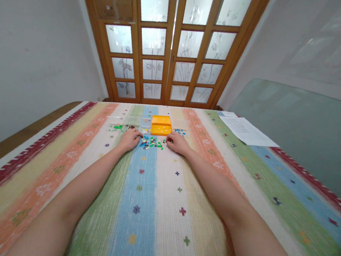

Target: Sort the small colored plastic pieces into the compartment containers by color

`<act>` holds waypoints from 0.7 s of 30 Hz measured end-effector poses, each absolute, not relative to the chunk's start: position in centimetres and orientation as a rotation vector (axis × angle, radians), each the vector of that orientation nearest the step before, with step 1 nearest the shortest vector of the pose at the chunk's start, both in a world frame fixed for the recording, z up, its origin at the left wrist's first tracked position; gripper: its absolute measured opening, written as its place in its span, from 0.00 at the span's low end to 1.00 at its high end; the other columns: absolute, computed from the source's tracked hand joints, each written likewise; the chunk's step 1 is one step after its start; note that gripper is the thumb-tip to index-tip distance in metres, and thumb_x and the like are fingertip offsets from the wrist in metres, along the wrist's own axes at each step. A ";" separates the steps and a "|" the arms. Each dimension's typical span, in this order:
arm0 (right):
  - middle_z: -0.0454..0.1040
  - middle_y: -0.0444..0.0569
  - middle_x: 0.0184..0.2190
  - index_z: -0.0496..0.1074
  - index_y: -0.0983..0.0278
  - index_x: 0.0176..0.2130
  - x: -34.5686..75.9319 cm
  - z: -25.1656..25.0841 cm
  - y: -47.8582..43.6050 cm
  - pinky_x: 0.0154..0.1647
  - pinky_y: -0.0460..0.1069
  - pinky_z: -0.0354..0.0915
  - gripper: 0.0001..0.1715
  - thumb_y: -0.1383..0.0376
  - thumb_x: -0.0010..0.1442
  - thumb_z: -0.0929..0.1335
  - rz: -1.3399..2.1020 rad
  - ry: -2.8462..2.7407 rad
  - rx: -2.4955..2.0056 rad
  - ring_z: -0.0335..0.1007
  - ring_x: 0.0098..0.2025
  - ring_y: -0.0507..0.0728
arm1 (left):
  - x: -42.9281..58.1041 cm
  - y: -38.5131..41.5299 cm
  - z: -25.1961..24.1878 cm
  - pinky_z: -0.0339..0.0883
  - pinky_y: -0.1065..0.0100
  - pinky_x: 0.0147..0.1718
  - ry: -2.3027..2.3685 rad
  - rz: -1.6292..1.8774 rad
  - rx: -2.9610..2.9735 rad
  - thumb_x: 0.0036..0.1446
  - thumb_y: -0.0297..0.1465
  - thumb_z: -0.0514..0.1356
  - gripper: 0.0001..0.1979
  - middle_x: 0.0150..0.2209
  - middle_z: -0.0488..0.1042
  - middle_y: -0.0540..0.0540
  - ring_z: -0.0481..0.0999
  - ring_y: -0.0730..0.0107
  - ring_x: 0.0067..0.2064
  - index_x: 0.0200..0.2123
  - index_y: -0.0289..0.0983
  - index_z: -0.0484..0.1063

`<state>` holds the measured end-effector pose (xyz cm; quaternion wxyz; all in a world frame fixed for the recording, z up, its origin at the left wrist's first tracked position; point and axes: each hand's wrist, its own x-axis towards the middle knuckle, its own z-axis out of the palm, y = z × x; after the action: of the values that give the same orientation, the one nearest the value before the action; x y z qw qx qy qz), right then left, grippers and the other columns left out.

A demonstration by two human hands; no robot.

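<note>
— Where are your hands?

— Both are stretched far out over the table (21,139). My left hand (130,139) rests on the striped cloth (149,207) at the left edge of a heap of bits (152,143), and my right hand (177,142) rests at its right edge. The heap lies between them.

— Are you pinching anything?

— I cannot tell. Both hands lie knuckles up with the fingers curled in toward the heap. The fingertips show too small to say whether either one grips a bit or only touches the pile.

— What sits behind the heap?

— A yellow box (161,125) stands open just behind it, with a few pale specks near its front. To its left is the left tray (121,124), clear, with green bits in it. On the other side is the right tray (181,126), also clear, with a few blue ones at its near edge.

— How far along does it look?

— Partway at most, I'd judge. Some green and some blue already lie apart in the trays. The mixed heap of green, blue and dark bits is still loose on the cloth, and it looks like a fair share of the whole.

— Anything else about?

— A paper (245,131) lies far right, well apart from my hands, and wooden doors (171,41) stand beyond the table's end.
</note>
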<state>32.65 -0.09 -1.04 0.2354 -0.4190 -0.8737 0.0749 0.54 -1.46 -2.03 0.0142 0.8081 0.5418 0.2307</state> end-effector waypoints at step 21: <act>0.76 0.52 0.43 0.79 0.62 0.42 32.5 -1.2 -0.2 0.46 0.50 0.61 0.08 0.65 0.68 0.68 0.163 -2.396 -1.153 0.70 0.45 0.58 | 0.5 -1.4 -1.9 0.68 0.56 0.55 1.666 0.711 2.528 0.65 0.31 0.56 0.14 0.45 0.77 0.42 0.74 0.56 0.50 0.44 0.42 0.83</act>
<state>32.48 -0.24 -1.19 0.2365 -0.4206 -0.8739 0.0594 0.50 -1.45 -1.93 0.0157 0.8128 0.5356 0.2286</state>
